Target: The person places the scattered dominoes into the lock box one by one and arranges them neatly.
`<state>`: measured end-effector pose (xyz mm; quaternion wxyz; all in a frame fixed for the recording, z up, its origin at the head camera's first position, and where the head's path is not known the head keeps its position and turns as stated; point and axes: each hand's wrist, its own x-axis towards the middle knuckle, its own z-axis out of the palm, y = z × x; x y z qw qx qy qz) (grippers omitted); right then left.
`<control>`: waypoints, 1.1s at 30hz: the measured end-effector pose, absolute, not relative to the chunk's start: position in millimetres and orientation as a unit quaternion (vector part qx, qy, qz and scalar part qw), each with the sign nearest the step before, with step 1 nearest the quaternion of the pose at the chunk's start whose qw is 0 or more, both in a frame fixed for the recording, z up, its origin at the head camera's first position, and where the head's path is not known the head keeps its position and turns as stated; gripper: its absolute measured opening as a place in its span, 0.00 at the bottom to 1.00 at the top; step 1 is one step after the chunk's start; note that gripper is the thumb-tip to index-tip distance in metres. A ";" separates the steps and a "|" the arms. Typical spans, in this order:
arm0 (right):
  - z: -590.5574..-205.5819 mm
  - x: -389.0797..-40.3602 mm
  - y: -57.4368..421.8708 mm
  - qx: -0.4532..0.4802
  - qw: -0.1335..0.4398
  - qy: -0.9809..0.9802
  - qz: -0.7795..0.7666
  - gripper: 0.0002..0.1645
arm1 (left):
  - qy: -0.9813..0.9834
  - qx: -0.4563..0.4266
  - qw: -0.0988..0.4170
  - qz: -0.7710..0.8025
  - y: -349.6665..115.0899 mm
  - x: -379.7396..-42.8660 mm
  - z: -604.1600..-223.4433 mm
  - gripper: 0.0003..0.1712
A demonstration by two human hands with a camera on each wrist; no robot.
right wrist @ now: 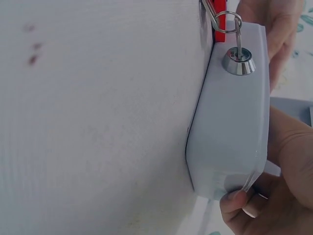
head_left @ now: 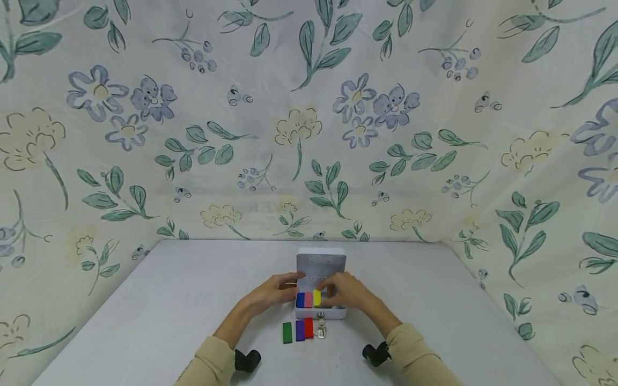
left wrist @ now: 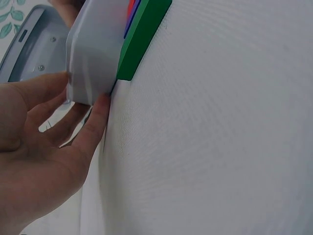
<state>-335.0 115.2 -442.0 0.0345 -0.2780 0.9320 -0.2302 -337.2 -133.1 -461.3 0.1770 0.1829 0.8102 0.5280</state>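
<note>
A white metal box stands with its grey-lined lid raised. Blue and pink blocks stand side by side at its left end. My right hand pinches a yellow block upright beside the pink one; its lower fingers touch the box's right end in the right wrist view, where the yellow block is hidden. At the left end, my left hand rests spread fingers against the wall and rim, with one fingertip low by the table.
Green, purple and red blocks lie on the white table before the box. A key sits in the front lock, its ring hanging down. Black wrist devices are on both forearms. Floral cloth surrounds the table.
</note>
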 end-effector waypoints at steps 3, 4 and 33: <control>-442.8 -335.1 114.4 -0.278 0.031 0.933 -0.225 0.20 | 0.812 0.183 0.175 0.526 -132.9 -337.3 -461.8 0.29; -443.1 -335.0 114.2 -0.277 0.031 0.934 -0.223 0.20 | 0.812 0.183 0.174 0.526 -132.9 -337.4 -462.0 0.30; -441.1 -331.4 109.7 -0.288 0.023 0.935 -0.205 0.19 | 0.808 0.185 0.175 0.531 -134.0 -338.2 -463.6 0.29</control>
